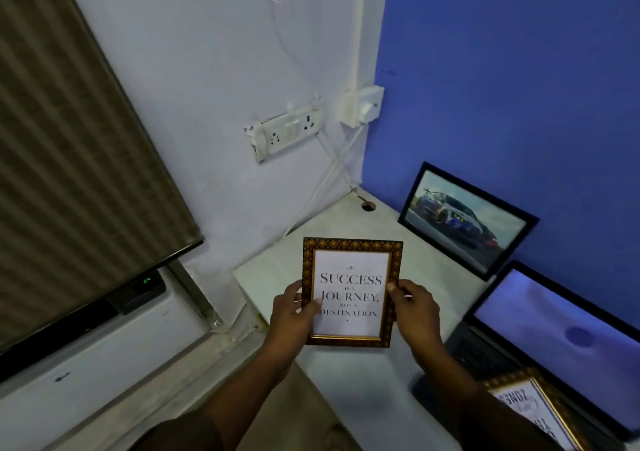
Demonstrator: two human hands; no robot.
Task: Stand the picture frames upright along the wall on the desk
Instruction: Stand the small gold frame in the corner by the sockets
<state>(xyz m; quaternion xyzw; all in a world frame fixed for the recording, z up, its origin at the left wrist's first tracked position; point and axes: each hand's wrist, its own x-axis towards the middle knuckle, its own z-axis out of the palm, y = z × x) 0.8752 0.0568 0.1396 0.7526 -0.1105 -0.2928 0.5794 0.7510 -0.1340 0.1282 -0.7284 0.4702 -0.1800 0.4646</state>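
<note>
A brown and gold patterned frame [351, 270] with a "Success is a journey" print is held up above the white desk [277, 277], facing me. My left hand [292, 312] grips its left edge and my right hand [414, 307] grips its right edge. A black frame with a car picture [465, 218] leans upright against the blue wall at the back right of the desk. Another gold-patterned frame [536, 412] lies at the lower right, partly cut off by my right sleeve and the image edge.
An open laptop [561, 339] with a lit screen stands at the right, between the two other frames. A socket board [289, 132] and cables hang on the white wall above the desk corner. At the left are a window blind and a white air-conditioner unit [104, 357].
</note>
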